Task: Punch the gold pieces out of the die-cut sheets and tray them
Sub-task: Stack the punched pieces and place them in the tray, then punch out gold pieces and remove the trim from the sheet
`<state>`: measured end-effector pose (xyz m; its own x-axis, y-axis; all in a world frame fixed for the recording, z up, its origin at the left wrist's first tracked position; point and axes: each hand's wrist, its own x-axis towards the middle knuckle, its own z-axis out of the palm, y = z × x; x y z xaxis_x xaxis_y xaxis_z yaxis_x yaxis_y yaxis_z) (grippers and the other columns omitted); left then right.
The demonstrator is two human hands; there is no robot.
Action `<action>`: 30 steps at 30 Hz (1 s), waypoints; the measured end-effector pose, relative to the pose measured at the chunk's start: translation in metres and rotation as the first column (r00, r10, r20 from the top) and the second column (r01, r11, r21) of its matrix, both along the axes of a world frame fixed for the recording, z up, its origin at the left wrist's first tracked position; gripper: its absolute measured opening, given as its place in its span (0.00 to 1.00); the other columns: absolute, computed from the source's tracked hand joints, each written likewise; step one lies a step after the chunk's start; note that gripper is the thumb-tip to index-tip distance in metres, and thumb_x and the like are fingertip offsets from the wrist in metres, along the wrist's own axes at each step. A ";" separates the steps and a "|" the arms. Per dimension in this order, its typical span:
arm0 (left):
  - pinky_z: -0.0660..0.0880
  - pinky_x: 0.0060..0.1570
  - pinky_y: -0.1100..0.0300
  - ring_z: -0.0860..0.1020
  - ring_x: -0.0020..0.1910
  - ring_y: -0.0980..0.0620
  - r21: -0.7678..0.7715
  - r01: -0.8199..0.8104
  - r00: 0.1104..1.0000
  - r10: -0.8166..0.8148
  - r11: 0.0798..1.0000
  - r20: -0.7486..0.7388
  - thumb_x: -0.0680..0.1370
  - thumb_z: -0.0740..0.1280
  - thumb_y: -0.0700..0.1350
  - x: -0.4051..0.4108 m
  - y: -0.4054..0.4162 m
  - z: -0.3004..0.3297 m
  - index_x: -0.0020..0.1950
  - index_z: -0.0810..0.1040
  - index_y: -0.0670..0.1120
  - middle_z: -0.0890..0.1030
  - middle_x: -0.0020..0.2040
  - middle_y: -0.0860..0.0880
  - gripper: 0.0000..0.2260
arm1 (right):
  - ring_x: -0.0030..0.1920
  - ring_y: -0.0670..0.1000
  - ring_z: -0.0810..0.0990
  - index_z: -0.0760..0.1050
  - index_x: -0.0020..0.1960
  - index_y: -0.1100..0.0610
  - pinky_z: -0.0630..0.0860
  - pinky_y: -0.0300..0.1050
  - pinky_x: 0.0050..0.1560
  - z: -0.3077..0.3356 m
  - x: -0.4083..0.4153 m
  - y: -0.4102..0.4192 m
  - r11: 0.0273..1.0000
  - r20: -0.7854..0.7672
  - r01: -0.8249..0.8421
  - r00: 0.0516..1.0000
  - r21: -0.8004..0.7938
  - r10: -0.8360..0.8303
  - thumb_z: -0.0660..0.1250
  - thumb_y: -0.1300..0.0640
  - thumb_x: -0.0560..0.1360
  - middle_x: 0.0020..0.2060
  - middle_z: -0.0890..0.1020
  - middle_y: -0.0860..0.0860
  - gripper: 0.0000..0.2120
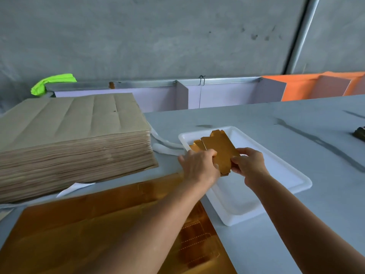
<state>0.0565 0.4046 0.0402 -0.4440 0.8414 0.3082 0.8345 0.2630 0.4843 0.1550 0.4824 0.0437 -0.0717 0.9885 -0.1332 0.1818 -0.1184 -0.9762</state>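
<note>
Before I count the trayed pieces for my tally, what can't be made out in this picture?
- Head view: how many gold pieces both hands hold; they overlap, and the left hand and right hand cover their near ends.
- Pieces behind them in the white tray: partly hidden.
- Gold sheet: cut off by the bottom edge, crossed by the left arm.
- Dark object: cut off at the right edge.

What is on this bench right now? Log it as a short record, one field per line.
left hand: grips near end of gold piece
right hand: pinches the same piece's right edge
gold piece: held over the white tray, far end down among gold pieces in it
white tray: on the grey table
gold die-cut sheet: flat, nearest the person
brown paper stack: left of the tray
</note>
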 end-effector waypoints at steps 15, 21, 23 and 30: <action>0.46 0.69 0.39 0.55 0.72 0.46 -0.244 -0.064 0.982 0.017 0.968 -0.190 0.76 0.65 0.51 0.001 0.016 -0.014 0.62 0.74 0.46 0.65 0.68 0.45 0.17 | 0.38 0.58 0.79 0.80 0.47 0.61 0.80 0.51 0.44 -0.010 -0.053 0.030 0.988 0.290 -0.115 0.954 0.106 0.080 0.61 0.71 0.70 0.41 0.82 0.62 0.12; 0.35 0.68 0.35 0.39 0.76 0.44 -0.447 -0.011 0.986 -0.065 0.894 -0.155 0.79 0.57 0.54 -0.005 0.022 -0.014 0.72 0.68 0.46 0.56 0.76 0.44 0.23 | 0.42 0.59 0.76 0.78 0.45 0.61 0.72 0.46 0.39 -0.017 -0.056 0.027 0.956 0.545 -0.179 0.838 0.231 0.025 0.64 0.68 0.68 0.39 0.78 0.58 0.08; 0.35 0.68 0.34 0.39 0.76 0.44 -0.459 -0.010 0.984 -0.073 0.888 -0.162 0.80 0.56 0.54 -0.006 0.023 -0.016 0.73 0.66 0.48 0.56 0.76 0.44 0.23 | 0.54 0.58 0.77 0.77 0.57 0.59 0.73 0.46 0.47 -0.019 -0.057 0.027 0.943 0.621 -0.205 0.784 0.263 -0.003 0.66 0.65 0.70 0.51 0.80 0.56 0.16; 0.34 0.68 0.35 0.38 0.76 0.45 -0.432 -0.018 0.989 -0.048 0.902 -0.141 0.77 0.57 0.47 -0.004 0.019 -0.013 0.70 0.70 0.46 0.52 0.77 0.43 0.21 | 0.41 0.57 0.72 0.68 0.35 0.56 0.67 0.44 0.35 -0.022 -0.059 0.024 0.896 0.602 -0.417 0.757 0.149 0.253 0.57 0.68 0.70 0.32 0.73 0.53 0.10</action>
